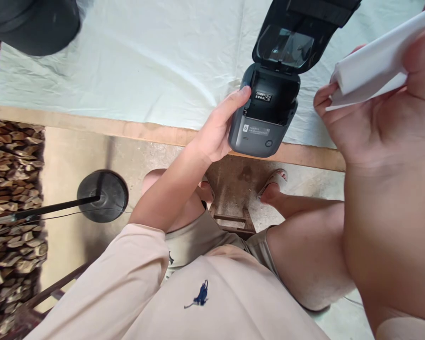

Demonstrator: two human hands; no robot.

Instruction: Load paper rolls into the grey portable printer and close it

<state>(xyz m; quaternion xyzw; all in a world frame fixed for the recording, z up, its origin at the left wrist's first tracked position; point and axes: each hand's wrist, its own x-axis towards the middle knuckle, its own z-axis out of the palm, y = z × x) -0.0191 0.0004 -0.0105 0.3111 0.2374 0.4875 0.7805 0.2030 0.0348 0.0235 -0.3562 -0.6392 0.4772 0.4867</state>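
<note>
A small black device (pixel 257 134) with its lid (pixel 286 42) swung up stands at the table's front edge, its inner compartment facing up. My left hand (pixel 223 125) grips its left side, the thumb on the compartment's rim. Labels and a round button show on the device. My right hand (pixel 378 113), raised at the right, holds a white paper roll (pixel 378 63) with a loose flap hanging below it. The roll is apart from the device, and part of it runs out of view.
A pale cloth covers the table (pixel 127 71), with a dark round object (pixel 35 23) at its far left. Below are a round black stand base (pixel 102 196), stacked firewood (pixel 12 189) and a wooden stool (pixel 233 222).
</note>
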